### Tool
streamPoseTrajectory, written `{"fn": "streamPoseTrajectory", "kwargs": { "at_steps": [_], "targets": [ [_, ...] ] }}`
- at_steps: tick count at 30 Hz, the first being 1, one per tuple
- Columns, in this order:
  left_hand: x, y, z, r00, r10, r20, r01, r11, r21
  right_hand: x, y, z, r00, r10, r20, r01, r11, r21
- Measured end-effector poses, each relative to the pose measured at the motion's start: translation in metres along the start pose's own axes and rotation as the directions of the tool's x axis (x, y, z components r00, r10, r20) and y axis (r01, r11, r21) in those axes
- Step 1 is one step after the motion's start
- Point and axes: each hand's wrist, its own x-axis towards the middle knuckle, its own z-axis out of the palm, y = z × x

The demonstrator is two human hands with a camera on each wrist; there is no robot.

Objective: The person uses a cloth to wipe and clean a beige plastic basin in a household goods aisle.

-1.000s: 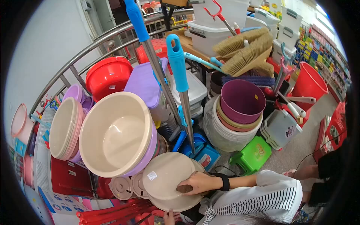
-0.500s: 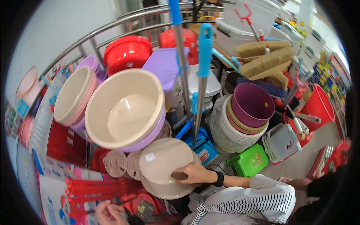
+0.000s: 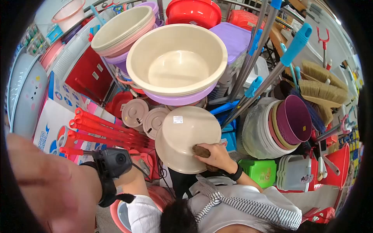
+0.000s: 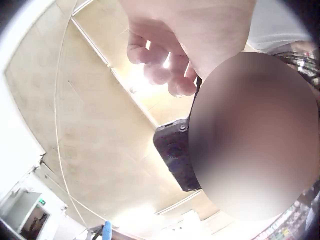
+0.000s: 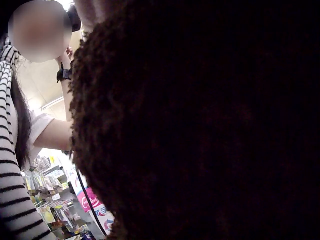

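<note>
Holding the left hand up, near left, loosely curled, apparently empty; on an upturned beige basin, near centre, gripping a brown cloth with the right hand. Probably mid-wipe, next needing steady strokes. Crowded by a cream basin beyond, red handles left, green stool right.

white top | knotted striped collar | black right wristband | boxy black left-wrist camera

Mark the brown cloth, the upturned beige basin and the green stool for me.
Brown cloth (image 3: 201, 151), head view, on its exposed end.
Upturned beige basin (image 3: 185, 135), head view, on its flat bottom.
Green stool (image 3: 260, 173), head view, on its top.
</note>
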Motion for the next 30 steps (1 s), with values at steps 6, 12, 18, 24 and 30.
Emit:
{"fn": "streamPoseTrajectory", "kwargs": {
  "at_steps": [6, 12, 18, 24, 30],
  "targets": [
    [0.012, 0.013, -0.012, 0.999, 0.036, 0.038, -0.037, 0.999, 0.020, 0.001, -0.006, -0.004, 0.999, 0.025, 0.020, -0.025, 1.000, -0.002],
    [0.019, 0.033, -0.026, 0.997, 0.059, 0.040, -0.062, 0.996, 0.066, -0.001, -0.006, -0.003, 1.000, 0.013, -0.004, -0.013, 1.000, -0.016],
    [0.025, 0.061, -0.036, 0.995, 0.095, 0.031, -0.098, 0.985, 0.140, 0.000, -0.003, -0.001, 1.000, 0.009, 0.013, -0.009, 0.998, -0.056],
    [0.029, 0.088, -0.040, 0.993, 0.109, 0.041, -0.115, 0.972, 0.204, 0.001, -0.004, -0.001, 1.000, 0.001, 0.027, -0.001, 1.000, -0.022],
    [0.029, 0.104, -0.044, 0.995, 0.089, 0.047, -0.098, 0.961, 0.260, 0.001, 0.001, 0.002, 0.998, 0.014, 0.055, -0.011, 0.999, -0.054]
  ]
}}
